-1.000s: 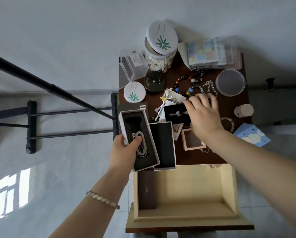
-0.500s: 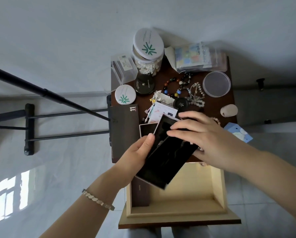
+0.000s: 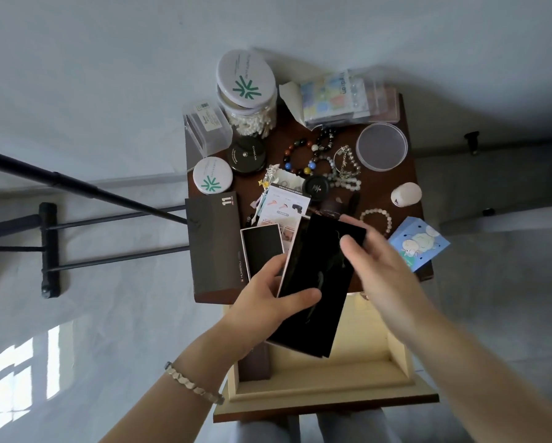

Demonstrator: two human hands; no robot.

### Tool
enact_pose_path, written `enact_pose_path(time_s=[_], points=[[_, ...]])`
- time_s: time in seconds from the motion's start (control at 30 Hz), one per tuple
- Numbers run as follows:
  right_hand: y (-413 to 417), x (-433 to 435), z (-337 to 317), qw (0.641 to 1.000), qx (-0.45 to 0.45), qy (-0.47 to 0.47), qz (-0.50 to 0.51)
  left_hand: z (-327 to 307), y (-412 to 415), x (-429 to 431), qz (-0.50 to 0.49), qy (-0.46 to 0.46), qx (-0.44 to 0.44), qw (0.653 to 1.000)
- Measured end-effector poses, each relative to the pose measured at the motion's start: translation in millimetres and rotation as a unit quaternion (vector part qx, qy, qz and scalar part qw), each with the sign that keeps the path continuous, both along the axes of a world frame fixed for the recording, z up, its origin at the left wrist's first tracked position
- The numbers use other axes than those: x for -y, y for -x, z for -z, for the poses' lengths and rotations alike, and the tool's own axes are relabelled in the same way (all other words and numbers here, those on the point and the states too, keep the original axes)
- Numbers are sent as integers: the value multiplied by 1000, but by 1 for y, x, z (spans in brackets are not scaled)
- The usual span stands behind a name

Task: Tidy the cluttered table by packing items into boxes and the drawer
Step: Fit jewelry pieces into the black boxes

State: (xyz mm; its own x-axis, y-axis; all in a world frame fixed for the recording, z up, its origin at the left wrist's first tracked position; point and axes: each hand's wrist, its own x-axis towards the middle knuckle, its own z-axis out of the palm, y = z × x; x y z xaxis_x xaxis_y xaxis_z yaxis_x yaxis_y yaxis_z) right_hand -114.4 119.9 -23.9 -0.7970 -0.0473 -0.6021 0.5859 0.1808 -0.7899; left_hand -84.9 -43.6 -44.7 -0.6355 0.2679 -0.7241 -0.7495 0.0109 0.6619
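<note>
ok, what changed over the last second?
The left hand lifted the white-sided black box off the brown table and now grips it tilted over the open cream drawer. The right hand brought a black insert onto it, then opened its fingers at the far end. The white-rimmed black lid, bead bracelets and cotton-swab jar stayed put.
</note>
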Motion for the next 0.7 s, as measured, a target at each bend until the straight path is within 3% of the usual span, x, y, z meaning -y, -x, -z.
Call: enact_pose_path(time_s=[0.2,0.33,0.43,0.5,0.6,0.7], points=[[-17,27,7,996,-60,-38,51,-7,0,-14,-1,-36,-31,999],[-9,21,6,987,-82,42,128,-6,5,-12,23,-21,-49,998],[0,14,8,971,-15,152,185,-3,9,-4,46,-1,-51,998],[4,12,9,966,11,176,187,-2,11,4,66,6,-55,996],[7,13,14,983,-44,118,134,0,13,11,73,5,-49,996],[6,20,24,977,-210,-38,-10,4,14,15,21,-12,-22,999]])
